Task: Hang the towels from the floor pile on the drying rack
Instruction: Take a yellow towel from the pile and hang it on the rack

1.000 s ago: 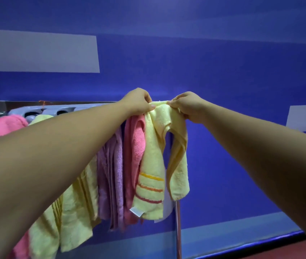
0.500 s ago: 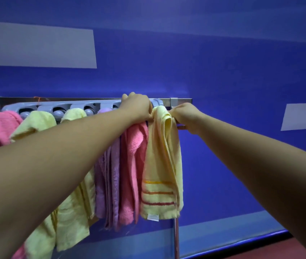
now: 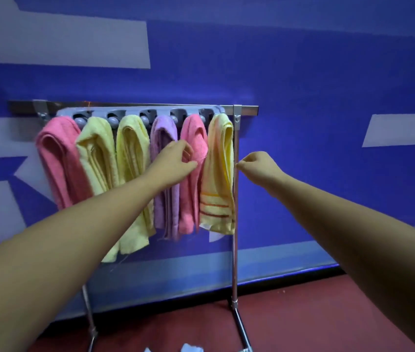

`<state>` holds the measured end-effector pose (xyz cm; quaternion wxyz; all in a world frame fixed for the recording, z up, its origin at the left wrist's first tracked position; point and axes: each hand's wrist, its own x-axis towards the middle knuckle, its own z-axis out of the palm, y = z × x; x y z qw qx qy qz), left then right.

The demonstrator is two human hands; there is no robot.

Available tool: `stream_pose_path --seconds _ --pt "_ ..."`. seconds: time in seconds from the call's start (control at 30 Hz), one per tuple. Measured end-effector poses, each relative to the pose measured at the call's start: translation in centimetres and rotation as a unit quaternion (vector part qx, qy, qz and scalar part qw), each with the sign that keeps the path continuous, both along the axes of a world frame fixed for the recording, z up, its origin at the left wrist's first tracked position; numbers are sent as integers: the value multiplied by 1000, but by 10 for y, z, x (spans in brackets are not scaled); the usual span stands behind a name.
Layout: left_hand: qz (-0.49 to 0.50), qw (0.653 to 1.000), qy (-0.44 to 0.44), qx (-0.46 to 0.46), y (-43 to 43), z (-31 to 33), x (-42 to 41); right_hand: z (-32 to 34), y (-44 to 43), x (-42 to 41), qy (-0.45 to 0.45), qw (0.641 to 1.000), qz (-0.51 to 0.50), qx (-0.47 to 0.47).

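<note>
Indoor room used for drying laundry. A metal drying rack (image 3: 234, 262) hung with towels (image 3: 59, 158) stands at centre frame on a red floor (image 3: 328, 313), against a blue wall (image 3: 302, 72) with pale blocks (image 3: 61, 44).

Blocked: towels (image 3: 130, 148) crowd the rack bar (image 3: 247, 110) (touching side by side).
Open: right of the upright pole (image 3: 235, 212).
</note>
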<state>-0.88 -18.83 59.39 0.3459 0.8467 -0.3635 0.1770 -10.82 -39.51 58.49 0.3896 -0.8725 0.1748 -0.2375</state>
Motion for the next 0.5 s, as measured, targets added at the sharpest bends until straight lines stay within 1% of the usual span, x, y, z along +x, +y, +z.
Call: stream_pose_path --seconds 0.1,0.2,0.37,0.5 --pt "-1 998 36 43 24 -43 -21 -35 32 -27 31 998 -18 -43" --pt "34 993 93 66 48 -92 -35 -83 59 -43 56 997 -15 -50" --pt "69 978 154 120 78 -169 -43 -176 94 -45 119 992 11 -48" --pt "75 965 199 156 96 -227 -47 -241 117 -47 175 983 19 -50"
